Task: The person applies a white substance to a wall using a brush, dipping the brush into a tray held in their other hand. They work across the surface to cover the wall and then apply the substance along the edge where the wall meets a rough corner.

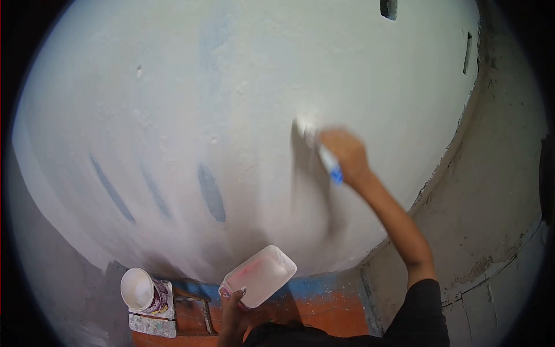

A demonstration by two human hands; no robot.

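The right hand is gripping a brush and pressing its bristles to the wall. The left hand, below, is holding a paint tray. Most of the wall is looking white already; blue streaks left of the brush are remaining.

There is one view, from a camera worn on the person's head. It looks forward and slightly down, close to a white wall that fills most of the round, fisheye-bent picture. The right hand gripping a brush sits right of centre. Below that grip, at the bottom edge, the left hand holds a tray nearest the lens.
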